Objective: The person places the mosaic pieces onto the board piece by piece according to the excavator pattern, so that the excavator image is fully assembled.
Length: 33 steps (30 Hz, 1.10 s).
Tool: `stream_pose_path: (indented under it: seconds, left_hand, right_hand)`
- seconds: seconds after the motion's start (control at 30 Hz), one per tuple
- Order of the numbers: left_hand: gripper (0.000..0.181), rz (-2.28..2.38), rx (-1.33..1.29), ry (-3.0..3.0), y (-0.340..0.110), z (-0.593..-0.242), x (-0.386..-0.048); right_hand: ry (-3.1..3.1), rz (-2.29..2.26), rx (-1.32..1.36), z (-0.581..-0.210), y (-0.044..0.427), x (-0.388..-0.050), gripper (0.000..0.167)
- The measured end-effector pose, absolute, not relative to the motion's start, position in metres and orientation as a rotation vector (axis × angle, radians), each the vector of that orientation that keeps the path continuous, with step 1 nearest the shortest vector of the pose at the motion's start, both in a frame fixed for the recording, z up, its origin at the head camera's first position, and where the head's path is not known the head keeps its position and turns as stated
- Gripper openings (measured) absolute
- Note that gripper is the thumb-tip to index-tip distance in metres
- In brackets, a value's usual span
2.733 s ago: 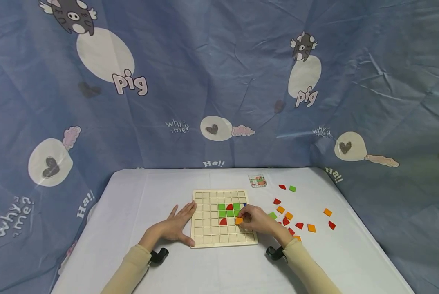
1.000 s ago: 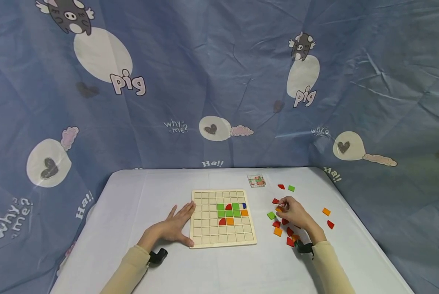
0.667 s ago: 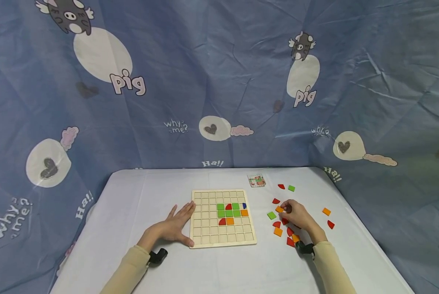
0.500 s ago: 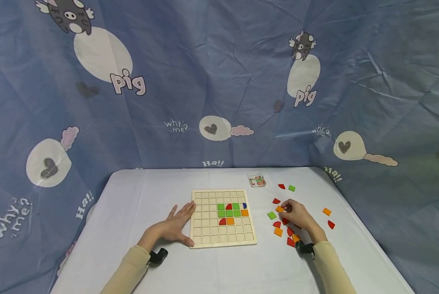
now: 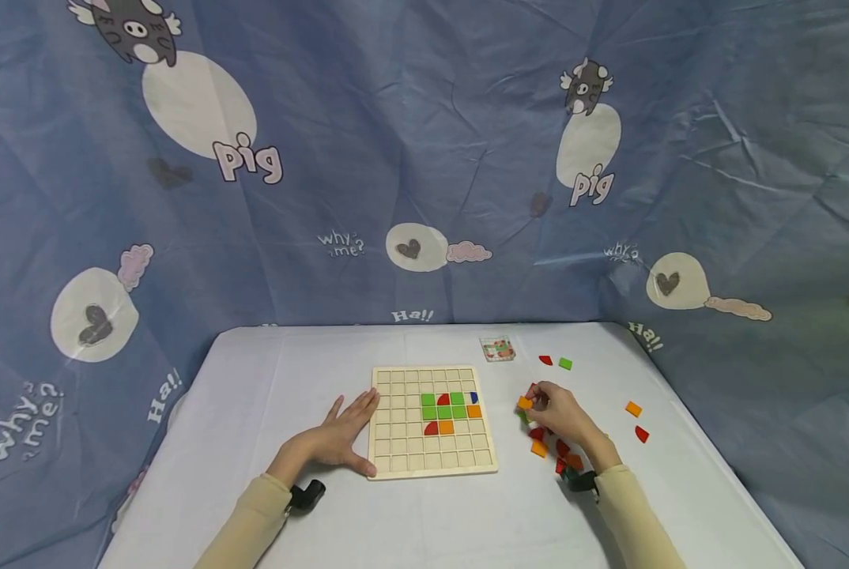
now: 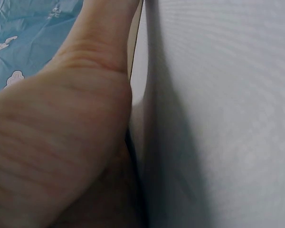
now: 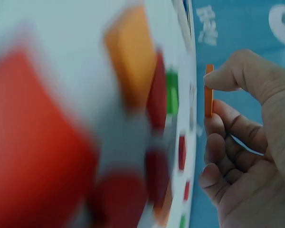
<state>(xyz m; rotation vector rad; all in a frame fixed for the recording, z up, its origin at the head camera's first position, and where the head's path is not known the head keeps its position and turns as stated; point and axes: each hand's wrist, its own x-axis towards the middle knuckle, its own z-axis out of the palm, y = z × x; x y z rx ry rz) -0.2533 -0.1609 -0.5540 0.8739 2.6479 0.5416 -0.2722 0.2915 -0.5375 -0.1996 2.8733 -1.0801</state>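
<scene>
A wooden grid board (image 5: pixel 403 458) lies mid-table, with several green squares (image 5: pixel 443 412), orange squares (image 5: pixel 446 427), red quarter-circles (image 5: pixel 432 428) and a blue piece (image 5: pixel 473 398) set in its cells. My left hand (image 5: pixel 335 438) rests with fingers spread along the board's left edge; the left wrist view shows mostly its palm side. My right hand (image 5: pixel 558 411) pinches an orange square tile (image 7: pixel 209 90) between thumb and fingers, above the loose pieces right of the board. Below that tile, a green piece (image 5: pixel 522 416) is partly covered.
Loose red pieces (image 5: pixel 641 434) and orange squares (image 5: pixel 633 408) lie scattered on the right of the white table (image 5: pixel 311 356). A small picture card (image 5: pixel 498 348) lies behind the board, and a green square (image 5: pixel 565 363) sits farther back on the right.
Earlier, my right hand left an orange square on the board and went right to the loose pieces. Now it has lifted another orange square and moved slightly left. My left hand has stayed put.
</scene>
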Motion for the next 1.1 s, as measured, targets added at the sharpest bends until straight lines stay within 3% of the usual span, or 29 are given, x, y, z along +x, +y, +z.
stream_pose_path:
  seconds: [0.47,1.1]
  left_hand:
    - [0.135,0.533,0.864,2.652,-0.161,-0.555,-0.252]
    - [0.137,0.526,0.862,2.655,-0.160,-0.554,-0.252]
  right_hand:
    - [2.797,-0.922,-0.675,-0.538,0.210,-0.256,0.023]
    - [2.761,-0.838,-0.885,-0.535,0.191,-0.264,0.014]
